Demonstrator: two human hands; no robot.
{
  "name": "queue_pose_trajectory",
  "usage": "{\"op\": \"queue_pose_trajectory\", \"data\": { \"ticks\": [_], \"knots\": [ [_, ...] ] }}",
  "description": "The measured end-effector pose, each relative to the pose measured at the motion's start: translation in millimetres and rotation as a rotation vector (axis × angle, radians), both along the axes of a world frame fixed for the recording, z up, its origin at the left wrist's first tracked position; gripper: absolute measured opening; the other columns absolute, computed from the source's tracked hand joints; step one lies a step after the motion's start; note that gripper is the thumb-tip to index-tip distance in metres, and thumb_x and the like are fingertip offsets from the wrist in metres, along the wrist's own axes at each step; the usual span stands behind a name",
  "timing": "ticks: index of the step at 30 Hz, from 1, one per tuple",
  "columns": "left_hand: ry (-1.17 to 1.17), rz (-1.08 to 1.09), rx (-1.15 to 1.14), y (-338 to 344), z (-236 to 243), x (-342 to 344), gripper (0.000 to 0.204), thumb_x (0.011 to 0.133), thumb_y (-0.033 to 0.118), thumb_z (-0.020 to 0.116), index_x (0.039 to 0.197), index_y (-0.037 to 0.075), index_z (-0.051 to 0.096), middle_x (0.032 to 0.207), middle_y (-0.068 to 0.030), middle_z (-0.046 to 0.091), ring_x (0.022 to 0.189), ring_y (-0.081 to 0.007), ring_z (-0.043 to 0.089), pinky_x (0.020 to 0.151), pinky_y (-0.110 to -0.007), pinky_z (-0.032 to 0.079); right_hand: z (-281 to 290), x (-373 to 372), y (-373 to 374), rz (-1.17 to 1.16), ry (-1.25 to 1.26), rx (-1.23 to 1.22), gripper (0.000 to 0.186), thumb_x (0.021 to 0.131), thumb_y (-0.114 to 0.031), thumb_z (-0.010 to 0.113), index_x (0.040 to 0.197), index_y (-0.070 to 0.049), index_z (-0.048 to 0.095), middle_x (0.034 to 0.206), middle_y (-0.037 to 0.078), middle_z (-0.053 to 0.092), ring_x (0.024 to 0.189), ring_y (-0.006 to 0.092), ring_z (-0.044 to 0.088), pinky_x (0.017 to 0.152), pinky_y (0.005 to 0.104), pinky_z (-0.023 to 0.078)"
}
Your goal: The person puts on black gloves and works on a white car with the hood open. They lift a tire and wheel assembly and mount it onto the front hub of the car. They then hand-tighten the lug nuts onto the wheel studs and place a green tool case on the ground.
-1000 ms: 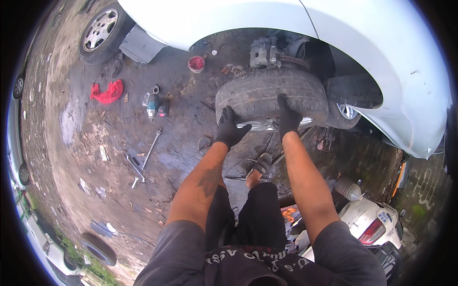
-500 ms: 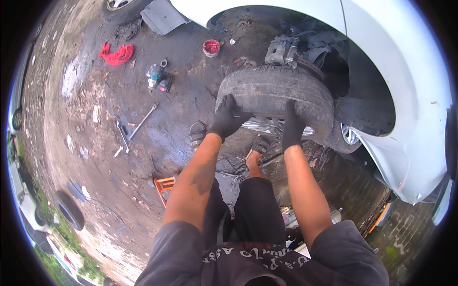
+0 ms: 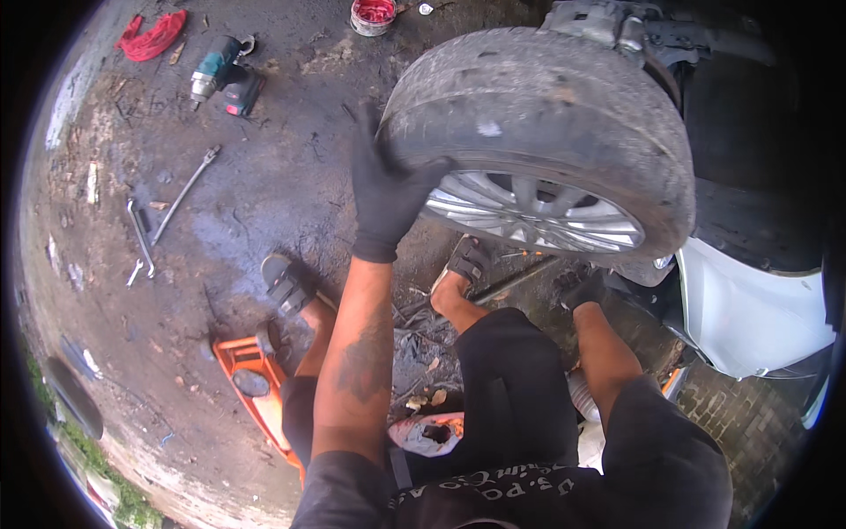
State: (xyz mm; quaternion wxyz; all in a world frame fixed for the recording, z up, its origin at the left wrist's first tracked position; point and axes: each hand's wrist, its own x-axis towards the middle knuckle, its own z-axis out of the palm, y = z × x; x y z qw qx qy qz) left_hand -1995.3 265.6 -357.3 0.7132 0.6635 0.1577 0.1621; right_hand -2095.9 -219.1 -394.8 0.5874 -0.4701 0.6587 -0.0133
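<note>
A car wheel with a worn tyre and silver multi-spoke rim stands in front of the car's wheel arch, its rim side tilted toward me. My left hand, in a dark glove, grips its left edge, with the thumb on the sidewall and the fingers along the tread. Below the wheel's lower right edge is my gloved right hand. It is dark and blurred, so its fingers cannot be made out. Behind the tyre, a brake caliper shows at the hub.
To the left on the dirt lie a cordless impact wrench, a long-handled wrench, a spanner and a red cloth. An orange floor jack sits beside my leg. The white car body is at right.
My view has moved closer to the wheel, which now shows more of its rim. The right hand has left the tyre's tread and dropped below the wheel. My left hand stays at the left edge.
</note>
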Motion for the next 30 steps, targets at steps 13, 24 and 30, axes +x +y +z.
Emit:
{"op": "queue_pose_trajectory", "data": {
  "ticks": [13,24,30],
  "knots": [
    [0.042,-0.371,-1.077,15,-228,-42,0.097,0.082,0.060,0.067,0.151,0.003,0.029,0.149,-0.0151,0.042,0.137,-0.0275,0.041,0.113,-0.041,0.034,-153,35,-34,0.015,-0.507,0.009,0.063,0.099,-0.055,0.031,0.137,-0.008,0.049,0.141,0.011,0.051,0.131,0.0284,0.047,0.110,0.0476,0.036],
    [0.017,-0.428,-0.356,5,-329,-36,0.043,0.104,0.026,0.043,0.143,0.007,0.043,0.141,-0.0110,0.051,0.128,-0.0244,0.048,0.110,-0.040,0.040,-208,63,17,0.053,-0.550,-0.075,0.061,0.099,-0.053,0.033,0.137,-0.007,0.049,0.141,0.012,0.051,0.130,0.0283,0.047,0.110,0.0471,0.036],
    [0.023,-0.410,-1.092,20,-325,-34,0.043,0.101,0.023,0.049,0.140,0.005,0.046,0.134,-0.0120,0.055,0.122,-0.0255,0.052,0.108,-0.039,0.042,-209,66,27,0.087,-0.564,-0.126,0.061,0.099,-0.052,0.034,0.137,-0.007,0.049,0.141,0.012,0.051,0.130,0.0283,0.047,0.110,0.0469,0.036]
  ]
}}
